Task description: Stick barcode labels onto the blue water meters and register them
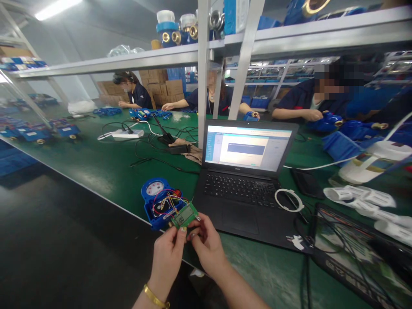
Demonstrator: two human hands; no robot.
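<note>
Between my two hands is a green circuit board with a small display, tilted up toward me. My left hand pinches its lower left edge, thumb on top. The fingers of my right hand are closed at its lower right edge, partly hidden behind the board. Several coloured wires run from the board into an opened blue water meter with a round white dial, lying just behind it near the table edge.
An open laptop stands right of the meter, a white ring on its corner. Cables and a power strip lie behind. White plastic parts and a phone are at right. Three co-workers sit across the green table.
</note>
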